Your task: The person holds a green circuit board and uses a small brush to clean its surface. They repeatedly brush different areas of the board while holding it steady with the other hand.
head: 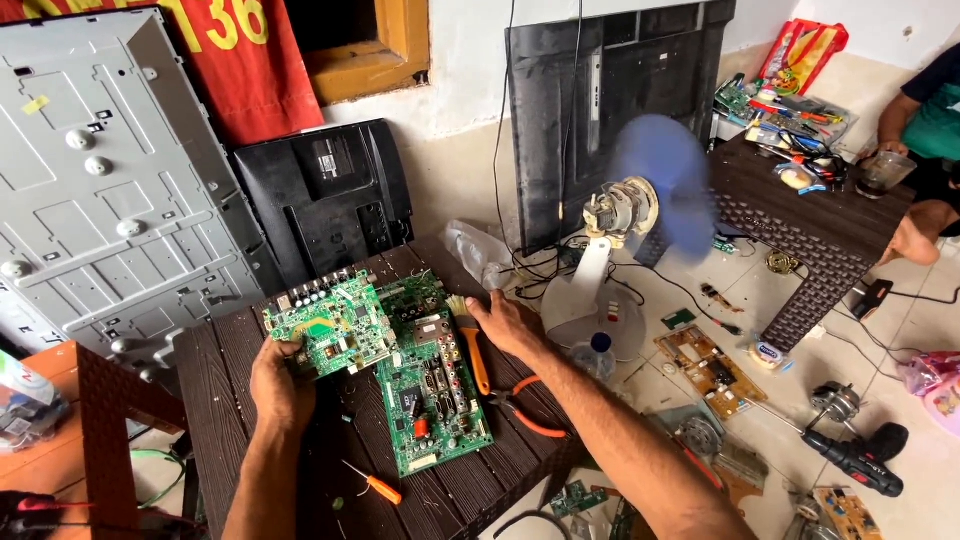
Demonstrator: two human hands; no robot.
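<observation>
My left hand (281, 380) grips a green circuit board (330, 325) by its lower left corner and holds it tilted above a dark slatted stool (225, 400). A second, longer green circuit board (435, 395) lies flat on the stool beside it. My right hand (508, 325) rests open at the stool's right edge, fingers touching the orange handle of a paint brush (470, 345). Orange-handled pliers (525, 405) lie just below that hand. A small orange screwdriver (372, 484) lies near the stool's front.
A small fan (640, 205) spins on a white stand to the right. Television back panels lean on the wall. A brown circuit board (712, 368), a drill (858, 460) and motor parts lie on the floor. Another person sits at far right with a cup (884, 172).
</observation>
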